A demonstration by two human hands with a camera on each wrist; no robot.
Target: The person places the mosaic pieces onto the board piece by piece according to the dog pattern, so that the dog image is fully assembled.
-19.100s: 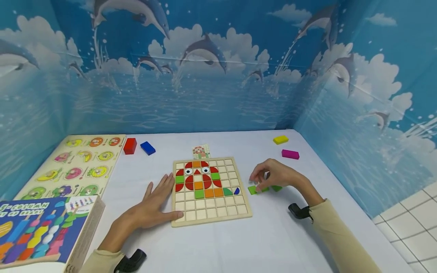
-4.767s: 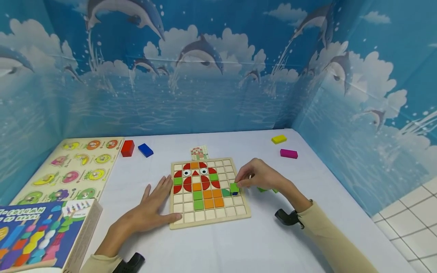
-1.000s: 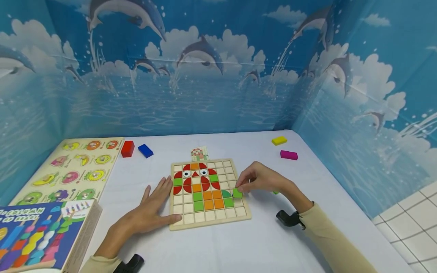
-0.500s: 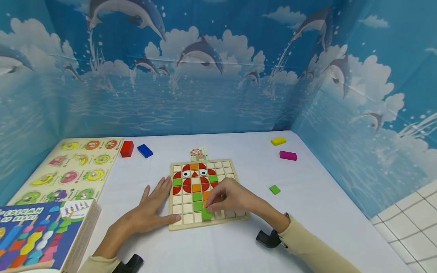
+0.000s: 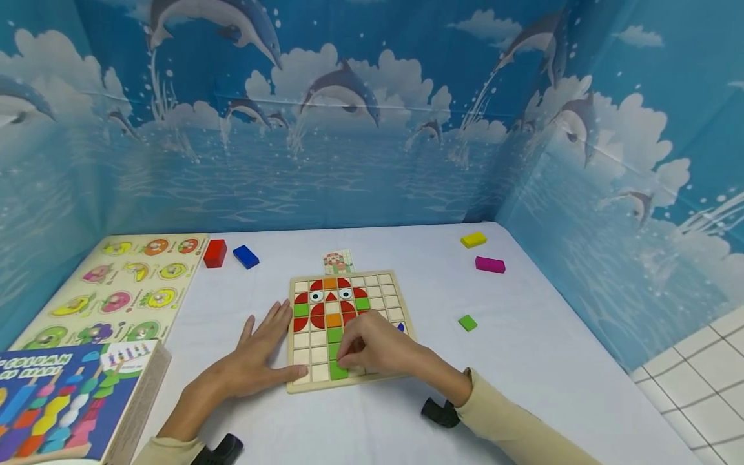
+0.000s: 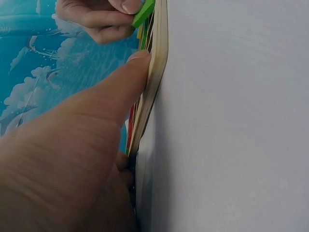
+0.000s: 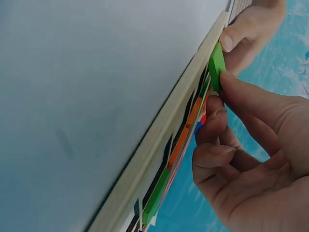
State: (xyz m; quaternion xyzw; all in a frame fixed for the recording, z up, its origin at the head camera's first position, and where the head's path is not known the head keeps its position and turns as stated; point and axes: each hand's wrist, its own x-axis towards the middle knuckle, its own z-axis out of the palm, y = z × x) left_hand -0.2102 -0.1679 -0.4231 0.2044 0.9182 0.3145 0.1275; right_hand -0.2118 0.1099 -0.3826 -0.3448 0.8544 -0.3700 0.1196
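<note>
A wooden grid board (image 5: 316, 386) lies on the white table, bearing an owl-like pattern of red, orange and green pieces. My left hand (image 5: 250, 358) rests at its left side, fingers spread and thumb on the near left corner. Between thumb and fingertips my right hand (image 5: 378, 345) pinches a green square tile (image 5: 338, 370) at the board's near row. In the right wrist view that tile (image 7: 217, 66) stands tilted above the board. The right hand hides part of the lower pattern. A blue piece (image 5: 400, 327) shows beyond the knuckles.
A loose green tile (image 5: 467, 323) lies right of the board. A small pattern card (image 5: 338, 261) sits behind it. Red (image 5: 215, 253), blue (image 5: 246, 257), yellow (image 5: 473, 239) and magenta (image 5: 490, 265) blocks lie farther back. A fruit board (image 5: 124, 284) and a toy box (image 5: 81, 394) occupy the left.
Over the last second my right hand has carried a green tile from the board's right side leftward to its near row. Earlier, more green tiles were set in the pattern. The left hand stays put.
</note>
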